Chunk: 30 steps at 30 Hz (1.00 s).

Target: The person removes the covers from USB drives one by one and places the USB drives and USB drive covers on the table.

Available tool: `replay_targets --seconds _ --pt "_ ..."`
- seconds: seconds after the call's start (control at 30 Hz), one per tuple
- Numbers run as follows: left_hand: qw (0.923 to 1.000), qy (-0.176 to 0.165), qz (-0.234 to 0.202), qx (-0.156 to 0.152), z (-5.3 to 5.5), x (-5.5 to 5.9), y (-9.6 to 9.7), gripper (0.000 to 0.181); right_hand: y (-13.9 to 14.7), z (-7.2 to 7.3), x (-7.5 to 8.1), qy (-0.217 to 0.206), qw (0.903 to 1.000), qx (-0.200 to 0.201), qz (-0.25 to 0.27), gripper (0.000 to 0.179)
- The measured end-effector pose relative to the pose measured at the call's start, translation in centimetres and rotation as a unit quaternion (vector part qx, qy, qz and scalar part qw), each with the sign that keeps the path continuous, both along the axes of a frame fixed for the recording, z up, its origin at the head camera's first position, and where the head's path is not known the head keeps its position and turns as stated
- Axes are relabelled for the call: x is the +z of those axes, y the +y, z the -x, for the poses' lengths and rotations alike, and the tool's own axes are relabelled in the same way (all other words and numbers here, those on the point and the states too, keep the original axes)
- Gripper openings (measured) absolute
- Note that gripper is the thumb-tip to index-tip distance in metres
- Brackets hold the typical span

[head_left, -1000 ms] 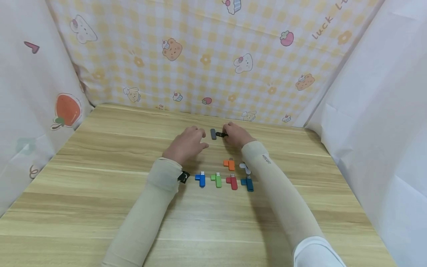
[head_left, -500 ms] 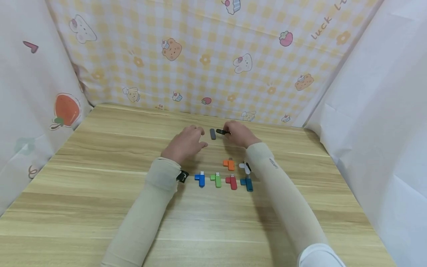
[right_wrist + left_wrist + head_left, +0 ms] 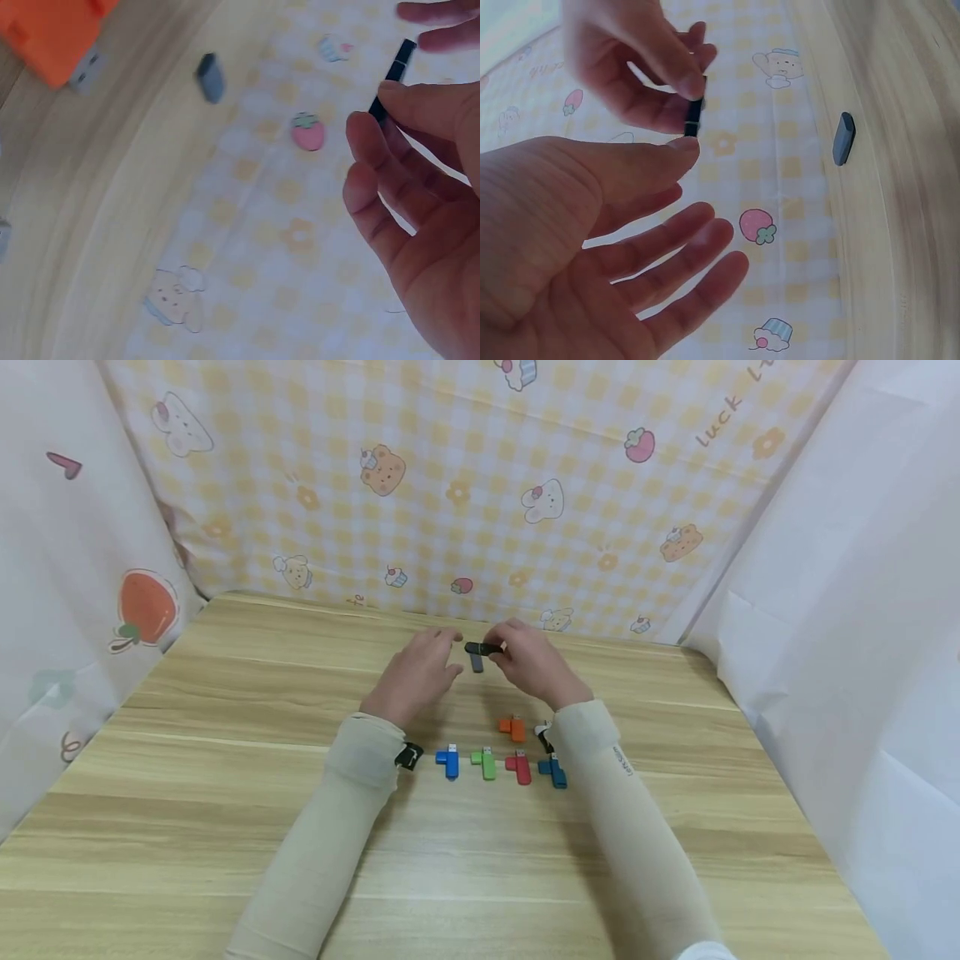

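Observation:
My right hand (image 3: 534, 662) pinches a black USB flash drive (image 3: 480, 648) between thumb and fingers, raised off the table. The drive (image 3: 694, 120) has a thin pale line across it and points toward my left hand (image 3: 416, 672). The left hand is held close to the drive's free end, fingers spread; in the left wrist view its thumb overlaps that end, and I cannot tell whether they touch. Below the held drive a dark grey USB drive (image 3: 477, 665) lies on the table, shown also as a grey stick (image 3: 211, 78) in the right wrist view.
Nearer me lie an orange USB drive (image 3: 513, 727) and a white one (image 3: 542, 732) partly hidden by the right wrist. A front row holds blue (image 3: 452, 762), green (image 3: 488, 763), red (image 3: 522, 767) and teal (image 3: 558, 772) drives. A patterned curtain (image 3: 420, 527) borders the table's back.
My right hand has lifted the black USB drive off the table and brought it left, above the grey drive. The left hand has shifted slightly up, toward it.

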<state>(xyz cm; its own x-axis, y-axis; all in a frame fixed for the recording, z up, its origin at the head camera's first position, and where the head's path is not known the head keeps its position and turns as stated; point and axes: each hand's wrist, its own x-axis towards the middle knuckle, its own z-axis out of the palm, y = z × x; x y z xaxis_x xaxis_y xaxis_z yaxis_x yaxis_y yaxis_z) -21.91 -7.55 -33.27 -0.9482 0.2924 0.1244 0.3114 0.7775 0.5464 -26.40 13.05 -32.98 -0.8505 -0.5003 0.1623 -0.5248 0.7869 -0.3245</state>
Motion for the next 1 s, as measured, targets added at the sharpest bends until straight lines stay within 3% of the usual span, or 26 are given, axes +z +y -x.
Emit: replay_targets --seconds 0.33,0.57,1.0 --pt "0.9997 0.018 -0.015 -0.009 0.0 0.1 0.6 0.039 -0.3 -2.1 0.6 0.013 0.9999 0.007 -0.001 0.020" --pt "0.9988 0.041 -0.015 -0.023 0.0 0.0 1.1 0.018 0.0 -3.0 0.5 0.023 0.9995 0.014 0.014 0.021" --pt "0.9959 0.076 -0.004 -0.048 -0.1 -0.1 1.3 0.020 0.2 -3.5 -0.1 0.031 0.9980 0.009 0.054 0.020"
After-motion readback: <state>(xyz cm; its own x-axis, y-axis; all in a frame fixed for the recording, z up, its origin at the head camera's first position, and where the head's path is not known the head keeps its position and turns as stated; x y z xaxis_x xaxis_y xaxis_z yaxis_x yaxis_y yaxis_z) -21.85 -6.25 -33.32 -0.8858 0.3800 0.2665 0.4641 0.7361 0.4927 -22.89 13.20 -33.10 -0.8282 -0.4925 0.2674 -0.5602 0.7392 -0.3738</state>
